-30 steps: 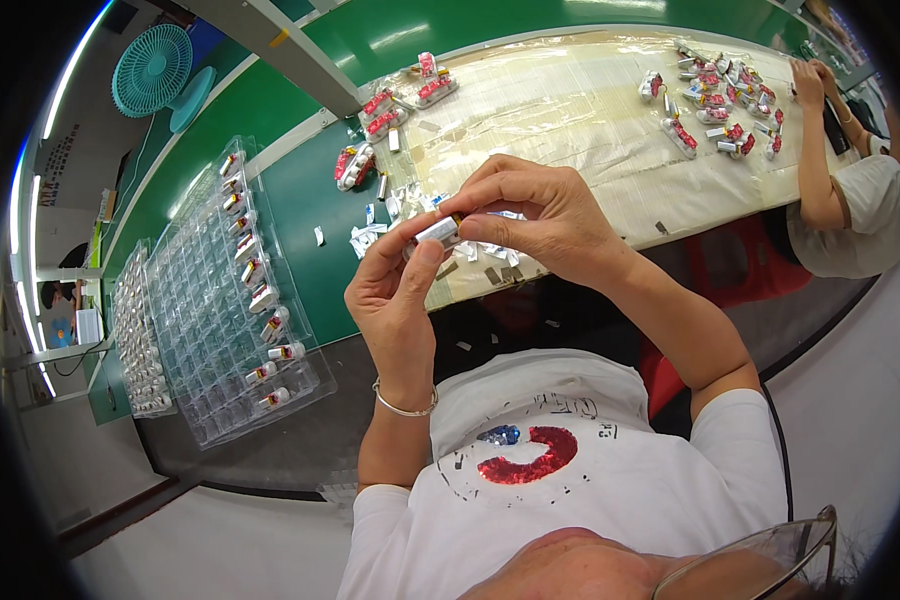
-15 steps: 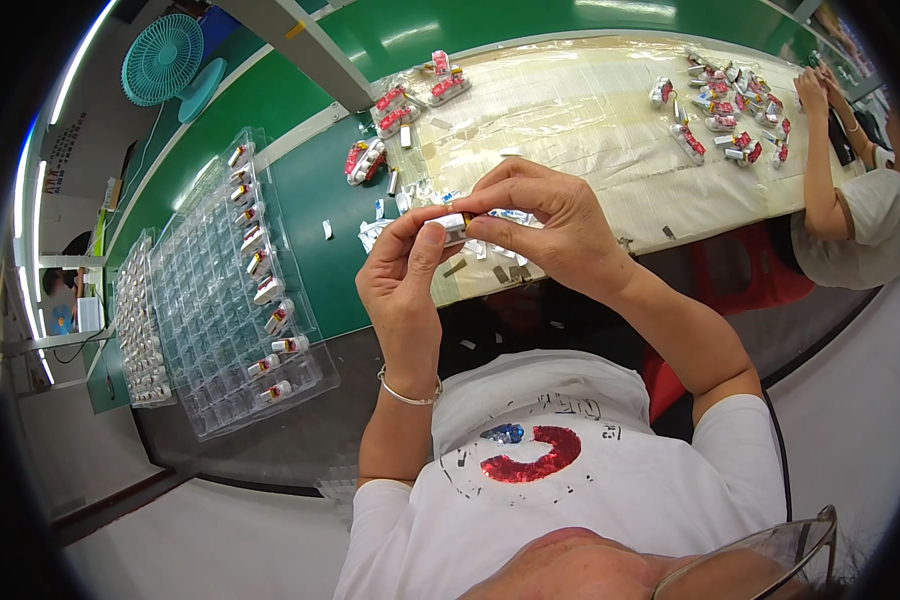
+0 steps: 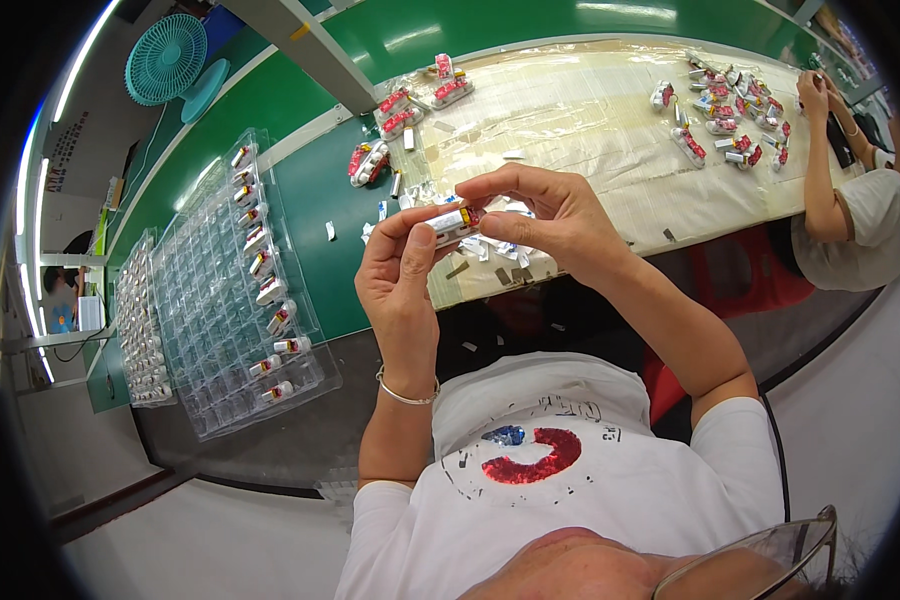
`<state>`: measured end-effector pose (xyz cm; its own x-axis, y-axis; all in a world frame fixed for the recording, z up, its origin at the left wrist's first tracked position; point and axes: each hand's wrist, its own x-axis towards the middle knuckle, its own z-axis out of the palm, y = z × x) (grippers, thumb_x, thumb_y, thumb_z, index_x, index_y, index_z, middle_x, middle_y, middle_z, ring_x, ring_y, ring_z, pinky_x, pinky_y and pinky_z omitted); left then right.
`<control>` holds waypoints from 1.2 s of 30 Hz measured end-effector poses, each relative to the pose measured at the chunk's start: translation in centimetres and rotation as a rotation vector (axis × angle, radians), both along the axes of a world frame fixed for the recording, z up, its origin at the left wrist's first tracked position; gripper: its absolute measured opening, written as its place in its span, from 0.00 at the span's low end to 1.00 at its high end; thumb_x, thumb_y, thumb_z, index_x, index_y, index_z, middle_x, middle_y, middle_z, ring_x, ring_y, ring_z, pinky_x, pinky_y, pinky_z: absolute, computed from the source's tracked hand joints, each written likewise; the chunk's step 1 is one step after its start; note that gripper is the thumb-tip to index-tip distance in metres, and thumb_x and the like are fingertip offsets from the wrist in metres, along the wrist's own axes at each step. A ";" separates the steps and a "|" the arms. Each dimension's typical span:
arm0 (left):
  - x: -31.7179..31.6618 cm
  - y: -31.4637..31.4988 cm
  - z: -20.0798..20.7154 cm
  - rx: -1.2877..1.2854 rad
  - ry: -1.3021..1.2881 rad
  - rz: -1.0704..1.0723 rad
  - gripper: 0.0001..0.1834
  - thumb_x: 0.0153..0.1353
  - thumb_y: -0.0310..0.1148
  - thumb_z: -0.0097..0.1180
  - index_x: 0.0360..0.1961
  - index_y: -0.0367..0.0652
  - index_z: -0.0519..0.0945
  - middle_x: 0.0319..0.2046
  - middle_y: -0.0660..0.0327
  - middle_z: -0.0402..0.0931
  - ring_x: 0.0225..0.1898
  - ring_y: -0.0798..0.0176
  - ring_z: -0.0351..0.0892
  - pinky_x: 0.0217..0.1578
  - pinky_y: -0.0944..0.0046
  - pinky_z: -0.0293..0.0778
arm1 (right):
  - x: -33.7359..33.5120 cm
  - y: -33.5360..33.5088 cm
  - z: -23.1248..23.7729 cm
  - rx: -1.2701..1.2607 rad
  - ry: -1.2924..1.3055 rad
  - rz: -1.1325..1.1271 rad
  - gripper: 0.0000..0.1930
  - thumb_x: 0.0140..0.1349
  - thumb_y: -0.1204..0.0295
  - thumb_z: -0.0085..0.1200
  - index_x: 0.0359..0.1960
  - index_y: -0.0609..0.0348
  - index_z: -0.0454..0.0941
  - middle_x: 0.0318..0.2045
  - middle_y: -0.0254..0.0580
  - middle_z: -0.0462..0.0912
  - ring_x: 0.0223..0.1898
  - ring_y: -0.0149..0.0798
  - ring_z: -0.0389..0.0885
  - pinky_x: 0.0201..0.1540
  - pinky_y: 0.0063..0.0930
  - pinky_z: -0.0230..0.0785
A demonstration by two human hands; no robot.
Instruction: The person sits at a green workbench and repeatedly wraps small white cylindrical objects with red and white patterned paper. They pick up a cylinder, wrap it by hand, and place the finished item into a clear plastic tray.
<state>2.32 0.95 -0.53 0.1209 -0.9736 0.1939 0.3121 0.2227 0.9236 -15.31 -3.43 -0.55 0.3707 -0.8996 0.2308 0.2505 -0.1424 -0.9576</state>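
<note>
Between the thumb and fingers of my left hand is a small white cylinder with a gold band and a dark red end, pointing right. My right hand is at that red end, its thumb and forefinger spread apart around it; the thumb tip is close to the piece, and I cannot tell if it touches. Behind and below both hands, small white and blue paper scraps are strewn over the table edge.
At left, a clear plastic tray holds similar pieces along its right side; a filled tray stands beyond. Bundled red-and-white pieces lie ahead, with a larger pile at right near a co-worker's hands. A metal post rises from the table.
My right thumb and forefinger have parted and drawn back from the cylinder, showing its gold and red end. My left hand keeps its hold almost in place.
</note>
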 end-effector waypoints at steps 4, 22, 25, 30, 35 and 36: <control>-0.3 0.2 0.3 -0.030 -0.053 0.003 0.11 0.69 0.28 0.52 0.46 0.30 0.76 0.46 0.48 0.80 0.47 0.58 0.83 0.50 0.62 0.81 | 0.2 0.4 0.5 0.126 -0.026 0.002 0.16 0.59 0.70 0.65 0.48 0.63 0.82 0.41 0.41 0.85 0.45 0.32 0.82 0.49 0.26 0.77; 0.1 0.7 0.4 -0.346 -0.366 0.035 0.25 0.60 0.20 0.62 0.58 0.29 0.70 0.53 0.41 0.76 0.54 0.55 0.79 0.54 0.62 0.78 | 0.6 1.6 0.9 -0.112 -0.165 -0.039 0.25 0.56 0.84 0.62 0.57 0.61 0.75 0.46 0.38 0.73 0.49 0.29 0.76 0.57 0.24 0.76; 0.0 0.7 0.3 -0.338 -0.383 0.060 0.24 0.60 0.19 0.61 0.57 0.29 0.72 0.50 0.43 0.78 0.52 0.57 0.80 0.52 0.63 0.78 | 0.6 1.6 0.8 -0.081 -0.138 -0.033 0.25 0.56 0.83 0.62 0.58 0.61 0.74 0.45 0.37 0.72 0.48 0.28 0.75 0.56 0.24 0.76; 0.4 0.5 0.2 -0.192 -0.389 0.097 0.20 0.60 0.18 0.60 0.55 0.29 0.75 0.49 0.47 0.80 0.49 0.62 0.81 0.50 0.66 0.78 | 1.6 1.3 0.5 0.046 -0.059 -0.062 0.26 0.57 0.82 0.62 0.60 0.61 0.73 0.43 0.33 0.73 0.45 0.26 0.76 0.52 0.22 0.77; 2.1 -0.2 -0.1 -0.185 -0.567 0.045 0.18 0.56 0.24 0.66 0.49 0.39 0.82 0.45 0.57 0.81 0.44 0.66 0.82 0.44 0.68 0.79 | 2.0 0.6 -0.8 0.142 -0.040 -0.053 0.29 0.55 0.81 0.64 0.61 0.60 0.73 0.42 0.33 0.73 0.45 0.26 0.76 0.49 0.21 0.73; 2.3 0.0 0.3 -0.200 -0.634 0.015 0.18 0.55 0.24 0.67 0.49 0.40 0.83 0.46 0.57 0.82 0.48 0.65 0.81 0.46 0.67 0.78 | 2.2 0.5 -1.0 0.155 -0.044 -0.057 0.29 0.55 0.81 0.64 0.61 0.60 0.72 0.43 0.33 0.73 0.46 0.26 0.75 0.50 0.22 0.73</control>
<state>4.63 0.93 -0.22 -0.0631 -0.9104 0.4088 -0.2825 0.4092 0.8676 -13.15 -2.95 -1.57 0.3107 -0.9449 0.1027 0.2885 -0.0092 -0.9574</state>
